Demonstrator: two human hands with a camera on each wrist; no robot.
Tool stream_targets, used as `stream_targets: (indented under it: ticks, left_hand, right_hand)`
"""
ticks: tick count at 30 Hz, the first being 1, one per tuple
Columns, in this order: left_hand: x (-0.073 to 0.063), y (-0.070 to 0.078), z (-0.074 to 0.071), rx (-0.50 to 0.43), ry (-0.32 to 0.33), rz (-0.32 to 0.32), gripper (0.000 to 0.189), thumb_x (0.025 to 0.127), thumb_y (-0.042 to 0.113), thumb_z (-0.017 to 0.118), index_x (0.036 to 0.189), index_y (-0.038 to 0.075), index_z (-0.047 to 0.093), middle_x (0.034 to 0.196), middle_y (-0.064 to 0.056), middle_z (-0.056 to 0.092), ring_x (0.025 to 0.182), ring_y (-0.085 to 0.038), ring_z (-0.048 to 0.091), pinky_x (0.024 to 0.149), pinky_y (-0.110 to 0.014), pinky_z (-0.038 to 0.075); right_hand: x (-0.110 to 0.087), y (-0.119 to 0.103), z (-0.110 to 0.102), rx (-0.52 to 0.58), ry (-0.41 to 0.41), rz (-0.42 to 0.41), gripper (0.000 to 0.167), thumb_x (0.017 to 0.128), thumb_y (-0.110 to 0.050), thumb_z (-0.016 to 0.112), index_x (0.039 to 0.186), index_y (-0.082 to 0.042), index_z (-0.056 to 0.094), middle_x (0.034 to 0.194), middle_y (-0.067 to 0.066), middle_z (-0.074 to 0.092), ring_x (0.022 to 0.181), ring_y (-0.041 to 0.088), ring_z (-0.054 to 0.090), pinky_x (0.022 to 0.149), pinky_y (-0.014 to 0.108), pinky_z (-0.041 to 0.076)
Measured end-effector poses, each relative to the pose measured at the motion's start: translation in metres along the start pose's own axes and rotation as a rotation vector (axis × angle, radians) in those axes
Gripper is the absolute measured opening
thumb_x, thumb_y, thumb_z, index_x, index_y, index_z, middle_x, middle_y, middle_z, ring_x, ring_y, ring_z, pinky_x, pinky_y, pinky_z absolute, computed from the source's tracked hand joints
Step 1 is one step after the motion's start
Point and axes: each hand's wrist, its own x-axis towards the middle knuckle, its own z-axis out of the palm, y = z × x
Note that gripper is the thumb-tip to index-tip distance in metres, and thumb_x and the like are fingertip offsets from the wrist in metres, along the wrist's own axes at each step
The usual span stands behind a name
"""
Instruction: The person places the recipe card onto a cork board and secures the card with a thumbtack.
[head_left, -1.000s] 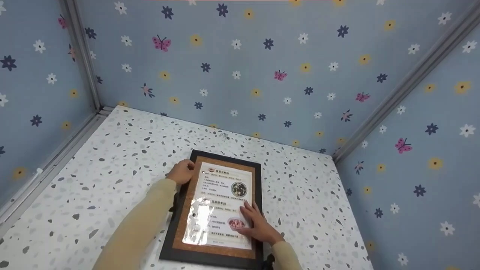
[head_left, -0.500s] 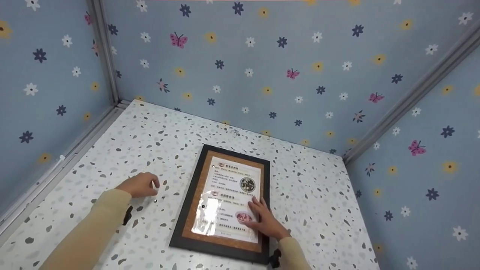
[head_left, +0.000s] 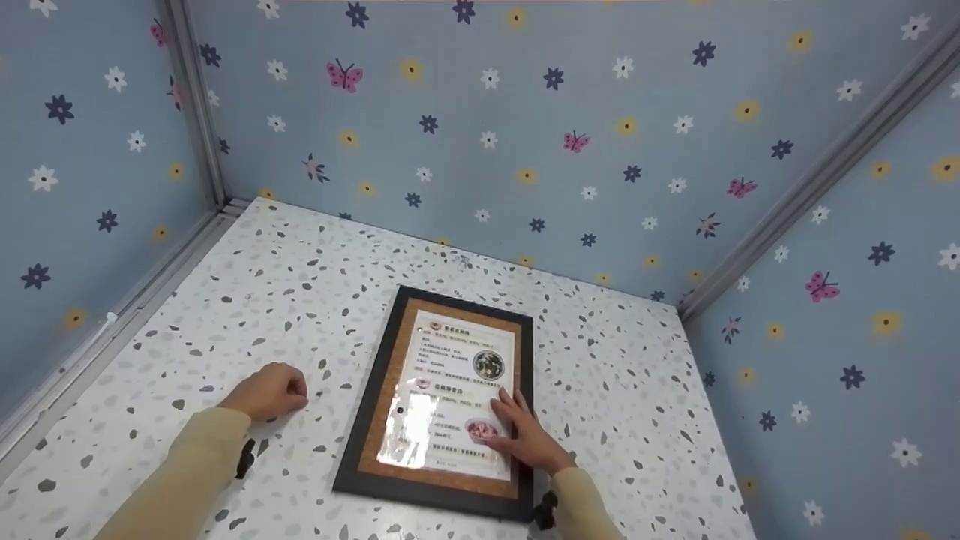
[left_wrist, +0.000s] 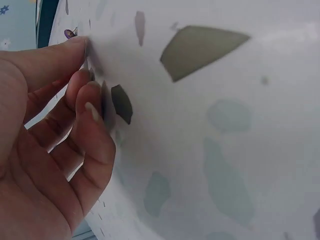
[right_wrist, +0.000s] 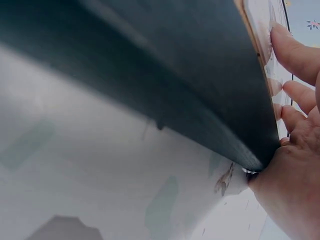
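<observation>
In the head view a black-framed cork board (head_left: 375, 420) lies on the speckled tabletop, bearing a glossy printed sheet (head_left: 457, 401) with text and two food photos. A dark dot, perhaps a pin head, shows on the sheet's left side, and a pale one near its top left corner. My right hand (head_left: 531, 442) rests with extended fingers on the sheet and the board's right border. My left hand (head_left: 271, 391), fingers bent, touches the tabletop left of the board. By its fingertips is a small shiny round thing (left_wrist: 69, 34), mostly hidden; whether they pinch it is unclear.
The white speckled tabletop (head_left: 615, 360) extends around the board. Blue flowered panels (head_left: 480, 112) enclose it at the back and both sides, with grey metal strips (head_left: 810, 180) along the corners.
My left hand has left the board's upper left edge and gone down to the tabletop, where a small round thing lay half a second ago. My right hand stays on the board.
</observation>
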Motion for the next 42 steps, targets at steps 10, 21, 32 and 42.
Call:
stream_targets:
  ticks: [10,21,32,42]
  left_hand:
    - [-0.003,0.001,-0.005,-0.178,0.069,-0.071,0.006,0.092,0.009,0.064,0.089,0.004,0.066,0.079,-0.006,0.061,0.058,-0.018,0.057,0.054,-0.033,0.047]
    - [0.016,0.036,0.023,-0.397,0.169,0.03,0.008,0.093,0.011,0.068,0.095,0.003,0.067,0.089,-0.011,0.064,0.064,-0.026,0.062,0.052,-0.032,0.053]
    - [0.044,0.107,0.083,-0.449,-0.065,0.21,0.007,0.089,0.007,0.072,0.088,0.003,0.066,0.076,-0.006,0.064,0.059,-0.023,0.064,0.051,-0.034,0.054]
    - [0.068,0.162,0.136,-0.288,-0.031,0.298,0.011,0.093,0.004,0.063,0.096,0.001,0.073,0.082,-0.002,0.067,0.059,-0.01,0.057,0.057,-0.029,0.052]
  right_hand:
    - [-0.001,0.0,-0.002,0.025,-0.008,0.018,0.069,0.094,-0.035,0.067,0.153,-0.011,0.038,0.164,0.006,0.012,0.149,0.034,-0.007,0.113,0.063,0.004]
    - [0.0,-0.001,-0.003,0.146,0.021,0.058,0.049,0.107,-0.036,0.039,0.149,-0.011,0.045,0.163,0.005,0.017,0.15,0.033,-0.006,0.114,0.06,0.0]
    - [0.0,-0.001,0.002,0.174,0.004,0.08,0.048,0.104,-0.023,0.051,0.149,-0.011,0.044,0.164,0.006,0.016,0.149,0.032,-0.008,0.114,0.06,-0.001]
    - [0.001,0.003,0.0,0.197,0.037,0.08,0.05,0.098,-0.006,0.054,0.147,-0.011,0.048,0.163,0.002,0.018,0.15,0.029,-0.005,0.116,0.055,0.002]
